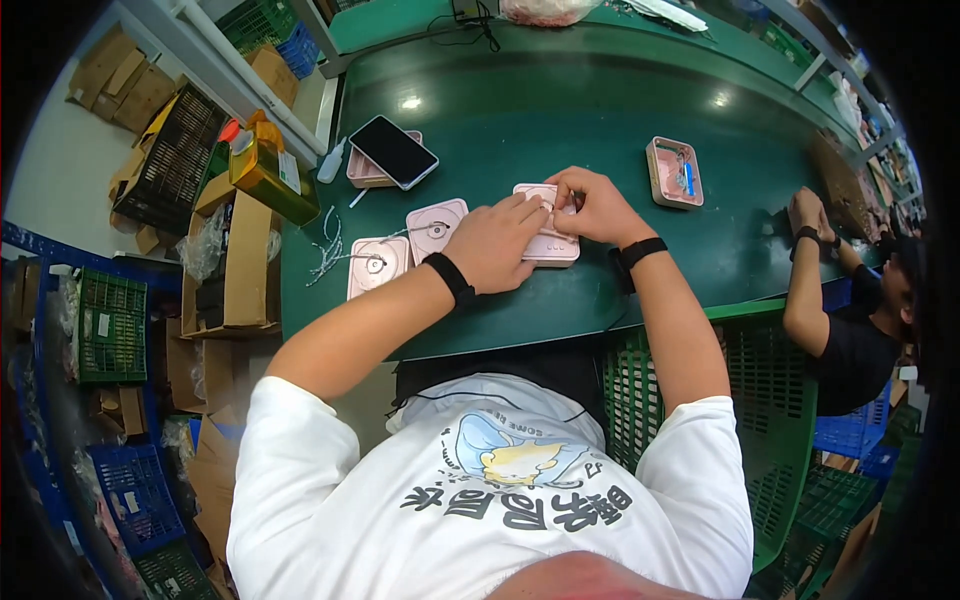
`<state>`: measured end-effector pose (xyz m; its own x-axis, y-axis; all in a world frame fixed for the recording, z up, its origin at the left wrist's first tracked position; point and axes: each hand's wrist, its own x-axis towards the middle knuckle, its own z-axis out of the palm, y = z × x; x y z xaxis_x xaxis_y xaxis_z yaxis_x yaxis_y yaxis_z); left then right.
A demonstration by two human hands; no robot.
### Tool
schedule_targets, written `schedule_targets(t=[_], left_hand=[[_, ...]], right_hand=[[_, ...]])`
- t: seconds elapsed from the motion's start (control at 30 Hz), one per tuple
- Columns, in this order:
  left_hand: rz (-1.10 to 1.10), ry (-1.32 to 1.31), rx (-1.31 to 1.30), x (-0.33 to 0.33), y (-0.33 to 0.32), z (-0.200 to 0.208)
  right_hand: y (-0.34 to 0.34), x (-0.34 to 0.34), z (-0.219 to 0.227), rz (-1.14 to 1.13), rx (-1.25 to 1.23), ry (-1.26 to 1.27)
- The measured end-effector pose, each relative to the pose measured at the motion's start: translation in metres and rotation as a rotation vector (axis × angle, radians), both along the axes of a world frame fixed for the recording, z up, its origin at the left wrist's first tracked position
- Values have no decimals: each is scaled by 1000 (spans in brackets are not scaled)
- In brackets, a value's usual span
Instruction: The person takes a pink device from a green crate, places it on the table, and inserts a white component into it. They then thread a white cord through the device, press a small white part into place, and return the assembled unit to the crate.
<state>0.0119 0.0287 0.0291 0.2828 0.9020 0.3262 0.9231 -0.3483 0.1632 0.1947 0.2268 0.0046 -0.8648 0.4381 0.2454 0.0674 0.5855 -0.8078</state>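
A pink plastic case (560,249) lies on the green table in front of me, largely covered by my hands. My left hand (493,245) reaches across its left side, fingers long over the top and thumb by the near edge, holding it. At the case's upper right, my right hand (598,208) is closed, thumb and fingertips pinched together over the top. Whatever is between those fingertips is too small or hidden to name. Left of my left hand lie a pink case part with a round centre (436,224) and a similar pink part (377,265), with cords on them.
A black-screened phone (394,152) rests on another pink case (366,173) beside a small white bottle (332,161). On the right sits an open pink case (660,176) with wires inside. A yellow-green can (268,180) stands at the table's left; another person (850,320) sits far right.
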Motion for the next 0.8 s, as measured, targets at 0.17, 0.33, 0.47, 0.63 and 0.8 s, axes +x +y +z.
schedule_targets(t=[0.17,0.33,0.47,0.63,0.8], left_hand=[[57,-106,-29,-2,-6,-10],[103,11,-93,9,-11,7],[59,17,-78,7,-3,1],[-31,-213,-101,-11,-3,-2],[74,-424,-84,10,11,1]], right_hand=[[-2,1,4,6,-21,-25],[1,2,7,4,-111,-60],[6,4,4,-17,-136,-78],[-3,18,12,11,-156,-207],[4,17,16,78,-531,-377]])
